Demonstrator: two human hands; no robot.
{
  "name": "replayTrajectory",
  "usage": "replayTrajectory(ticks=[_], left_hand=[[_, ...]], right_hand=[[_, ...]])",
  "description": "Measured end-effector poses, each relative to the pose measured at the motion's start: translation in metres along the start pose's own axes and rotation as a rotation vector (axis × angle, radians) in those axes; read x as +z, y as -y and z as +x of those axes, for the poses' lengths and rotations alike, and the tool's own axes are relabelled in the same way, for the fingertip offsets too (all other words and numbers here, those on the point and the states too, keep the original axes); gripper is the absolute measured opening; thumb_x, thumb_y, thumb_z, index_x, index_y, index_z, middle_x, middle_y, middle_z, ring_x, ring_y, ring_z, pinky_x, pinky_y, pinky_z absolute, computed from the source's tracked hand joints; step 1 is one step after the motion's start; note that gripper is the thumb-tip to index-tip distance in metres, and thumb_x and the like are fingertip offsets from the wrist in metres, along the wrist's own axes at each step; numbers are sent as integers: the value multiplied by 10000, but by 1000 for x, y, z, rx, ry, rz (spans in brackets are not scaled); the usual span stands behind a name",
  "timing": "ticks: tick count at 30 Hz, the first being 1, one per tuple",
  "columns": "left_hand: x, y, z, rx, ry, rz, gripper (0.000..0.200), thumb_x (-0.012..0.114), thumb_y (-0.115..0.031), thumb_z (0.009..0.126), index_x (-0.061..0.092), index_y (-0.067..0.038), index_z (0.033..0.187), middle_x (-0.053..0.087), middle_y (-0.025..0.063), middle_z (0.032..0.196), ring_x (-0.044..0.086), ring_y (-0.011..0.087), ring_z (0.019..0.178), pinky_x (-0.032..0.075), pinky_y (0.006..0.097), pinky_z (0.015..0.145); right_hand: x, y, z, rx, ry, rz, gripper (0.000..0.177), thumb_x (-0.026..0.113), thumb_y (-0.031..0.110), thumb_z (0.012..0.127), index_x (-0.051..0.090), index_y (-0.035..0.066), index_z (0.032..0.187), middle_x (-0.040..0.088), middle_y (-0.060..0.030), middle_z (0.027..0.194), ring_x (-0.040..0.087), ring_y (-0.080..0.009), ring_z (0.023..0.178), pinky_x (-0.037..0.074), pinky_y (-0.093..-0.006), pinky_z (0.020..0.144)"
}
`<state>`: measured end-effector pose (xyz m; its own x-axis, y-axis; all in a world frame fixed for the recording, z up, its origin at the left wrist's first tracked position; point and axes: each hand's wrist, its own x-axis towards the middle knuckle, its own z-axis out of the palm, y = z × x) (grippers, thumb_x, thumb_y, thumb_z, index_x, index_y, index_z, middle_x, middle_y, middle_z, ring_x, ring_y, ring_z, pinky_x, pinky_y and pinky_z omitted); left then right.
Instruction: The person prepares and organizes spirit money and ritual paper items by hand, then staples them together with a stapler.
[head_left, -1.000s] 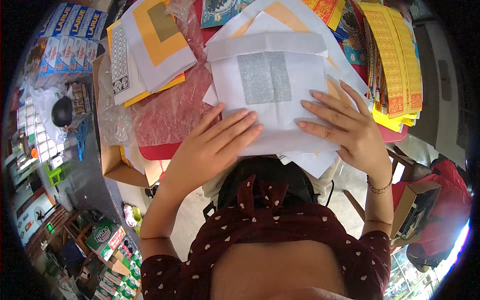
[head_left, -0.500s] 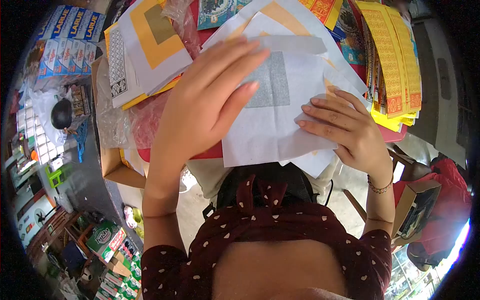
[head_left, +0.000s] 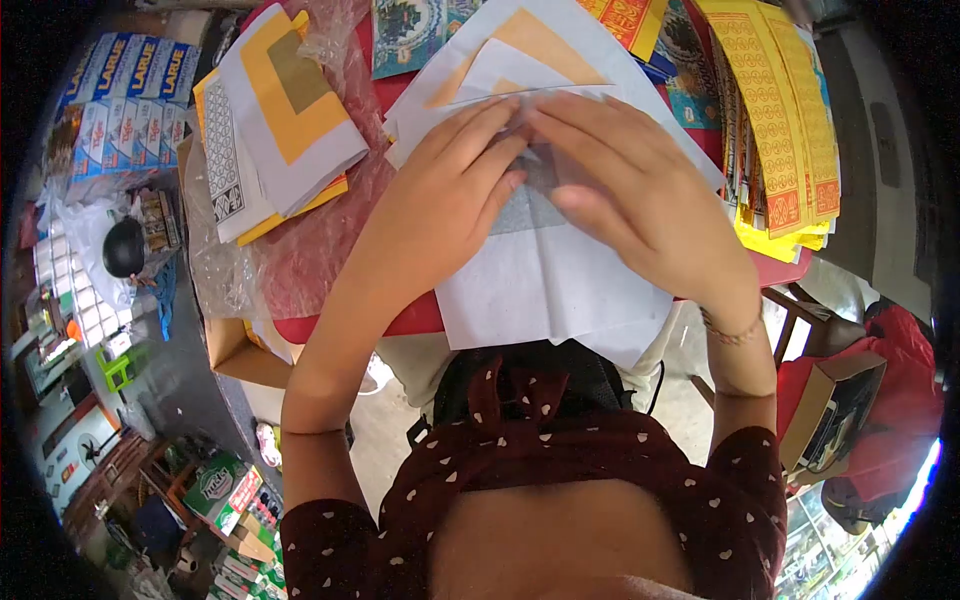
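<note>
A thin white paper sheet (head_left: 500,290) with a grey square (head_left: 525,215) lies in front of me, over other papers. Its far edge is folded over. My left hand (head_left: 450,175) rests on the left part of that fold, fingers stretched out and thumb apart. My right hand (head_left: 645,185) lies across the right part, a little blurred, its fingers extended and thumb spread away. The fingertips of both hands nearly meet at the middle of the fold and hide part of it. Beneath are white sheets with orange-yellow panels (head_left: 545,40).
A red table (head_left: 410,318) carries it all. To the left are a paper stack (head_left: 290,90) and clear plastic wrap (head_left: 335,215); to the right, a pile of yellow printed papers (head_left: 770,120). Teal printed packets (head_left: 420,40) lie at the back. A cardboard box (head_left: 245,355) stands at lower left.
My right hand has moved from the sheet's right side up and left to the far fold. My left hand remains near the fold. The folded strip is now mostly covered by my fingers.
</note>
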<state>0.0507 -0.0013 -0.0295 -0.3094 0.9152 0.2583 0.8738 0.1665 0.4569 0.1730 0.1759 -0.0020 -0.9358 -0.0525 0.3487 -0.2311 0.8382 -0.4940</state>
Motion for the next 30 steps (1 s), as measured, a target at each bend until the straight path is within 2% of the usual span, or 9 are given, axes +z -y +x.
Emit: replayTrajectory(ticks=[4,9,12,15,18,21,27,29,30], left_hand=[[2,4,1,-33,-8,-3,266,539,-110,920,587,-2,1159,527,168,1316,478,341,1240,380,423,1033],[4,5,4,-39,-27,-5,233,515,-111,933,601,-15,1126,529,166,1317,486,339,1230,385,422,1024],[2,4,2,-50,-60,13,207,553,-99,910,604,-3,1085,574,157,1240,522,332,1176,420,419,984],[-1,5,-5,-145,-145,-85,184,537,-91,926,598,11,1066,585,170,1215,547,348,1137,438,418,961],[-7,7,-15,-223,-200,-40,166,520,-76,937,588,26,1048,596,190,1184,565,360,1104,456,415,938],[-8,8,-23,-238,-204,28,158,511,-61,938,572,32,1050,603,205,1159,579,359,1083,465,410,928],[-20,4,-31,-340,-130,79,294,548,-61,909,543,13,1194,568,192,1227,548,352,1140,457,401,949],[-27,-2,-35,-164,-72,115,407,593,-98,883,524,-38,1279,534,170,1294,510,338,1213,437,418,992],[-31,-9,-37,-163,-70,112,407,593,-98,883,524,-38,1279,534,170,1294,510,338,1213,437,418,992]], right_hand=[[29,-12,6,-32,-26,-114,448,566,279,920,522,66,1312,580,-137,1264,546,-304,1165,370,-448,1056],[33,-23,0,59,-40,-205,375,544,163,918,542,83,1285,608,-130,1228,567,-250,1157,368,-447,1071],[19,-23,1,166,31,-267,388,482,68,928,518,107,1312,595,-122,1257,551,-272,1185,319,-459,1111],[11,-28,-7,230,23,-289,367,463,53,935,540,109,1290,608,-124,1235,570,-295,1149,335,-456,1103],[4,-35,-15,200,-23,-332,374,488,42,902,550,97,1267,628,-138,1195,586,-274,1136,387,-445,1068],[5,-33,-17,228,-31,-269,379,477,42,908,545,101,1276,615,-143,1214,575,-290,1150,382,-448,1073],[9,-32,-21,263,-49,-154,426,462,46,923,490,109,1344,580,-141,1274,554,-303,1176,366,-452,1086],[12,-34,-24,255,-54,-159,433,462,45,925,479,107,1353,577,-140,1279,545,-301,1189,362,-453,1088],[13,-35,-25,248,-62,-162,441,462,44,926,468,105,1363,574,-139,1283,536,-300,1203,359,-455,1090]])
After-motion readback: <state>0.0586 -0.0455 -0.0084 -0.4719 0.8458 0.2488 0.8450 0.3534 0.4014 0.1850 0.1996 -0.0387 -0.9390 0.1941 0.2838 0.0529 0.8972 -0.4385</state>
